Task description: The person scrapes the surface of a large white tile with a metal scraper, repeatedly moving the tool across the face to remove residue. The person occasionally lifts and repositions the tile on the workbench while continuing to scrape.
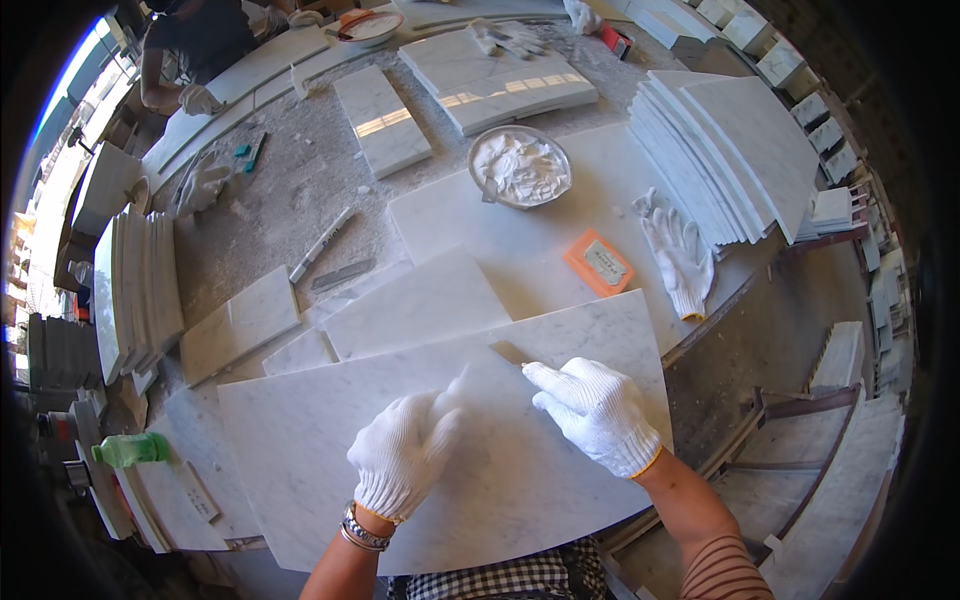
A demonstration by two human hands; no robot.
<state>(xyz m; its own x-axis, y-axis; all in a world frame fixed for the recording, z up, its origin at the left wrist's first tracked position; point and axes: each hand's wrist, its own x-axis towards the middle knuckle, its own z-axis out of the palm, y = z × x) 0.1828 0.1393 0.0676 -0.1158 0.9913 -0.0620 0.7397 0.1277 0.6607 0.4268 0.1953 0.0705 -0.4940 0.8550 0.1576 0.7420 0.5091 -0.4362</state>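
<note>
A large white marble slab (520, 470) with grey veins lies flat in front of me. My right hand (605, 410), in a white knitted glove, is closed on a flat scraper blade (510, 352) whose end shows past the fingertips, over the slab's far half. My left hand (405, 450), gloved too, is over the slab's left middle with fingers stretched forward, slightly blurred. Beyond the slab stands a metal bowl (520, 170) of white paste with a small spatula (489, 190) at its rim. An orange box (598, 263) and a loose white glove (680, 255) lie to its right.
Marble tiles stand stacked at the right (720, 150) and left (140, 290). A marker pen (322, 243) and grey metal strip (342, 276) lie left of centre. A green bottle (130, 450) is far left. Another person (200, 50) works at the far left.
</note>
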